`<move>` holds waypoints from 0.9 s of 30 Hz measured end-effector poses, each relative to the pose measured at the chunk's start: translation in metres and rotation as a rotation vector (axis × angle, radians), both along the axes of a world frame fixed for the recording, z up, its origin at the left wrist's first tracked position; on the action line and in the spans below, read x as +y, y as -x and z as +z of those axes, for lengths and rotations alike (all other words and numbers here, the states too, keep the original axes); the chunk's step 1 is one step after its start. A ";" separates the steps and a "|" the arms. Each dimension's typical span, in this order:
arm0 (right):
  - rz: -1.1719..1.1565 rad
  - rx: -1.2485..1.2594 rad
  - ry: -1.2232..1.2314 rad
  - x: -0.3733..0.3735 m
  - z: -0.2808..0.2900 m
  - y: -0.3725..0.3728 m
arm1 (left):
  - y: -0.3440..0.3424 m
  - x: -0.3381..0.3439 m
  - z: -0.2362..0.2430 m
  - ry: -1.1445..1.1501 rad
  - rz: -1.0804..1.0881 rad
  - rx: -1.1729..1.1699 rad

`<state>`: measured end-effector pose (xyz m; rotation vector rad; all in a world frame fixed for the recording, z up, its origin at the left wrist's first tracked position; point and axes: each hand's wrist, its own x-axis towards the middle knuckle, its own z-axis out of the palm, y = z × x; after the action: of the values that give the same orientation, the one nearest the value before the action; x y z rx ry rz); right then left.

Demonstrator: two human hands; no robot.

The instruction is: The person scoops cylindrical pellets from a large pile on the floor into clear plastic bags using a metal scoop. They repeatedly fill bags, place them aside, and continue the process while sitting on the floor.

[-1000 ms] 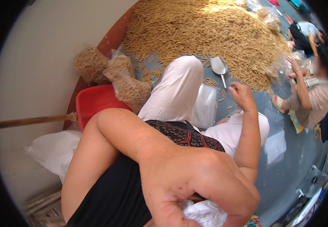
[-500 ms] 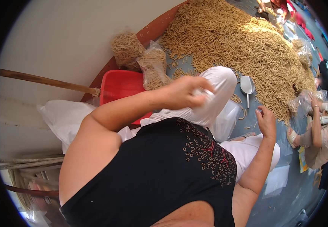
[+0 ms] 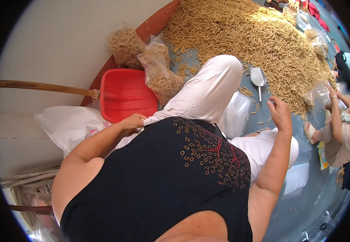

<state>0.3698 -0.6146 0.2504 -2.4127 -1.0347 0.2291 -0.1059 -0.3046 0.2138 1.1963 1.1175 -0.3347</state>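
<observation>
White sack [image 3: 68, 121] at left, near the wall; just beyond it, a red shovel [image 3: 126, 94] with a wooden handle [image 3: 42, 85]; right of the sack, the left hand [image 3: 132, 123] touches the hip of white trousers [image 3: 205, 90], its fingertips hidden, so its grip cannot be told; farther off, clear bags [image 3: 161, 76] of tan sticks; a heap of the same sticks [image 3: 239, 36] spreads at the far side; a metal scoop [image 3: 258, 76] lies at its near edge, just beyond the right hand [image 3: 280, 114], its fingers loosely curled, slightly spread; at far right, a seated co-worker [image 3: 342, 141] handles a clear bag.
</observation>
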 end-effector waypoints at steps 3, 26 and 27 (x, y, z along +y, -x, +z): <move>-0.005 -0.009 -0.016 -0.007 -0.004 -0.003 | 0.008 -0.012 0.028 0.376 0.196 -0.272; -0.031 0.159 0.182 -0.005 -0.021 -0.003 | -0.015 0.059 -0.001 0.128 -0.578 0.099; -0.016 0.140 0.206 -0.008 -0.026 -0.007 | -0.021 0.072 0.001 0.122 -0.583 0.100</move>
<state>0.3768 -0.6227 0.2243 -2.5435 -0.9694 0.5142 -0.0851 -0.2328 0.2145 1.3921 0.7982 -0.9032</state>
